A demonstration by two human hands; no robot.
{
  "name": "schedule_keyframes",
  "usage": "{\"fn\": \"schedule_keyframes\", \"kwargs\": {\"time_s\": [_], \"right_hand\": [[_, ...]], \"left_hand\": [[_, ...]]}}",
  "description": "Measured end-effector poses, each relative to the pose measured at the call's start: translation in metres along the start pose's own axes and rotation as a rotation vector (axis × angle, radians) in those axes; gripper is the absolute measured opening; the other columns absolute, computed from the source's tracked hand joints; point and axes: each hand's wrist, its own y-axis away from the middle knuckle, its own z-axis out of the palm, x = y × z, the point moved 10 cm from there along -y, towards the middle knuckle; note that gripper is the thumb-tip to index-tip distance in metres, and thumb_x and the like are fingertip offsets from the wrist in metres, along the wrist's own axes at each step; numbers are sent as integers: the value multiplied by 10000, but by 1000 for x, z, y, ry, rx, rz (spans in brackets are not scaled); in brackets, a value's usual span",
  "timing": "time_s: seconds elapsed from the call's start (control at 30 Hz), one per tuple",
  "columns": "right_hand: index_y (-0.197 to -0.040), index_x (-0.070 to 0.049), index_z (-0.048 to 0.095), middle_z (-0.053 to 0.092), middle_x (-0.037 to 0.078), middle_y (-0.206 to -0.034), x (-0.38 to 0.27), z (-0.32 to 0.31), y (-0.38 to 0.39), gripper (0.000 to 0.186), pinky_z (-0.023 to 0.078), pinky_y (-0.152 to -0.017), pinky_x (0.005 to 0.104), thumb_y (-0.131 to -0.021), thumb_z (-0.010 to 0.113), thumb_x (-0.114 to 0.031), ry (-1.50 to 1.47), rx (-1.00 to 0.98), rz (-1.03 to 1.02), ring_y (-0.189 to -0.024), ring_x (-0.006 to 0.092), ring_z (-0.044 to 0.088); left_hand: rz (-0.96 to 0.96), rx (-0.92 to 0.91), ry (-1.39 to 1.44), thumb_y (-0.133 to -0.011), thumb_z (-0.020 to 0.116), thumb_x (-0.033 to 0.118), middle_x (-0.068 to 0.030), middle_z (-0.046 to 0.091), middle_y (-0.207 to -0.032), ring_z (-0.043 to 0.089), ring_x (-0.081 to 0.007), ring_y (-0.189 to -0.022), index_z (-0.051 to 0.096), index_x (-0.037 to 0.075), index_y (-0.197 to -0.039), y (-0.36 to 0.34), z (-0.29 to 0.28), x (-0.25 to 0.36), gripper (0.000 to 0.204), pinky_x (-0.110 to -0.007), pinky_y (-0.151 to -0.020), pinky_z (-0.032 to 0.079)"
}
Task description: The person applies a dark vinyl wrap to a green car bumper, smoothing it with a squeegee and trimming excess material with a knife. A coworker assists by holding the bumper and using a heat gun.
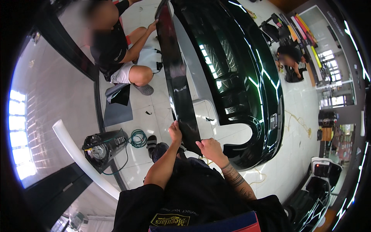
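Note:
A long, glossy black strip of sheet (pixel 179 91), perhaps film, stretches away from me, lengthwise. My left hand (pixel 175 132) is closed on the left edge of its near end. At its near right corner, my right hand (pixel 210 150) pinches the edge with curled fingers. A co-worker crouches at the far left, with a hand (pixel 152 26) at the strip's far left edge. Just right of the strip stands a large, shiny dark green car bumper (pixel 251 89) with a curved cutout at its near end. The strip partly covers the pale grey inner side of the bumper.
On the left lie a black cylindrical tank (pixel 116 142), a coiled green hose (pixel 138 138) and grey sheet pieces (pixel 119 112). A white curved tube (pixel 79 154) is nearer. Yellow cord (pixel 299 121) crosses the floor at right, where another person (pixel 291 58) crouches by film rolls.

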Motion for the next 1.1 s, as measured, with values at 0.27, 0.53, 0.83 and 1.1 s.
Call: {"fn": "schedule_keyframes", "kwargs": {"time_s": [0.27,0.53,0.83,1.1], "right_hand": [[-637,-39,585,605,174,-625,28,4,9,397,499,-537,467,-919,572,-318,25,-63,-90,-599,369,613],[-671,-45,590,603,174,-623,70,8,25,353,507,-540,461,-914,577,-300,46,-58,-26,-601,358,623],[-668,-46,563,589,177,-618,112,3,38,336,482,-521,478,-913,591,-274,-15,32,101,-597,381,606],[-677,-30,539,593,190,-637,133,-5,43,350,460,-541,510,-931,570,-270,-20,47,197,-618,416,588]], "left_hand": [[12,9,-10,-1032,402,300,-201,487,-617,417,-224,-589,535,-76,-811,16,20,3,456,-418,-576,379],[-23,-82,-106,-1033,386,299,-262,556,-700,495,-336,-627,554,-81,-848,29,52,-17,456,-438,-634,409],[-49,-148,-56,-1033,388,316,-260,581,-748,528,-395,-682,562,-68,-871,44,94,-22,451,-437,-674,432],[-43,-176,-81,-1026,401,317,-271,610,-806,578,-449,-775,597,-38,-893,39,123,-47,427,-455,-705,449]]}}
